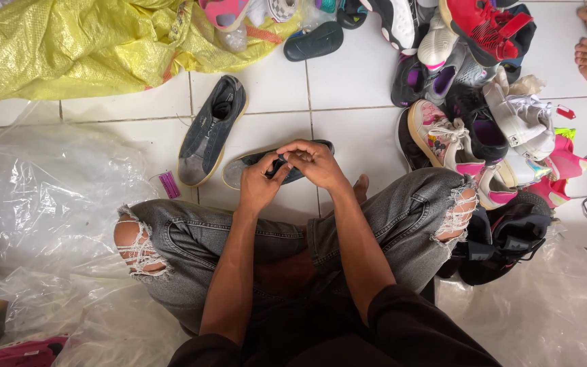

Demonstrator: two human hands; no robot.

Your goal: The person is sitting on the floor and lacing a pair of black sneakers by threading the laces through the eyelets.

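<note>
The left hand (259, 182) and right hand (315, 162) pinch the top of a dark shoe (274, 165) on the white floor (348, 88), maybe its lace, beside its twin shoe (212, 129).

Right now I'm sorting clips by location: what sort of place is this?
Probably a shoe sorting or resale workspace on a tiled floor: a mixed pile of shoes, a yellow sack, clear plastic bags, and both hands on a dark shoe.
</note>
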